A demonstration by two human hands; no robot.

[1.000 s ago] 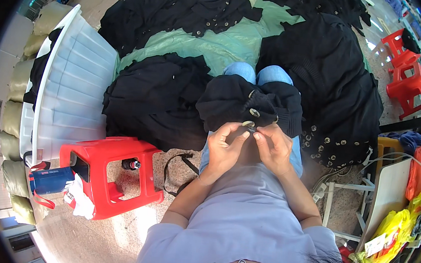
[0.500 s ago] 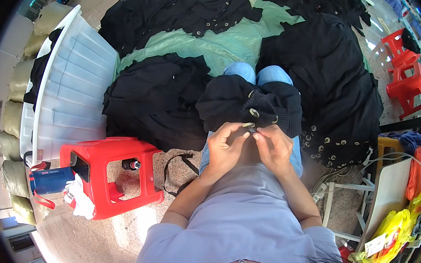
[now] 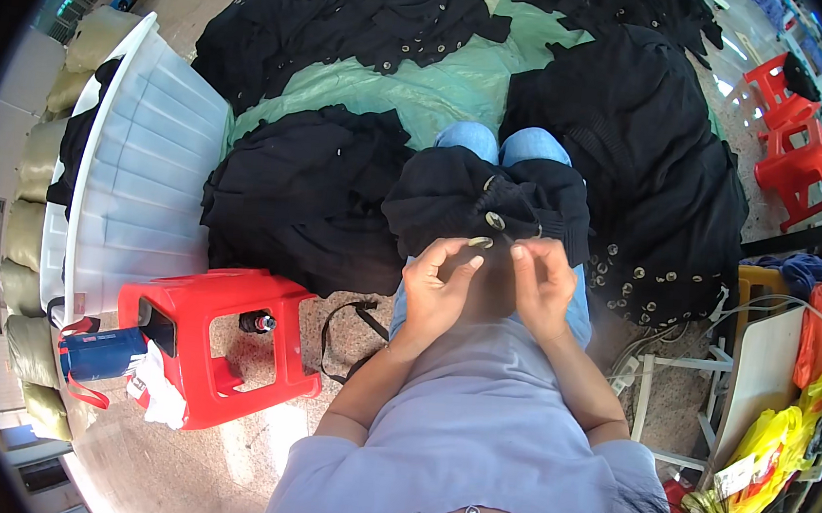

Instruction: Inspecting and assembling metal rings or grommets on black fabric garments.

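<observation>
A black knit garment (image 3: 436, 195) lies bunched across my lap and knees, with a few pale-rimmed round buttons along it. My left hand (image 3: 438, 288) is at the garment's near edge, thumb and forefinger pinched around the rim of a button (image 3: 480, 243). Just to the right, my right hand (image 3: 543, 286) is raised slightly apart from it, thumb and forefinger pressed together. Whatever sits between those right fingertips is too small to make out. Another button (image 3: 495, 221) lies on the cloth just beyond the fingers.
Piles of black garments (image 3: 309, 189) surround my knees on a green sheet (image 3: 396, 94). At left stand a large white tub (image 3: 155, 166) and a red stool (image 3: 223, 284), with a blue box (image 3: 101, 355) beside it. Right of me are a white-framed stand (image 3: 648, 395) and yellow bags (image 3: 770, 449).
My right hand has drawn away from the left, a little to the right and upward. The left hand stays nearly in place at the button.
</observation>
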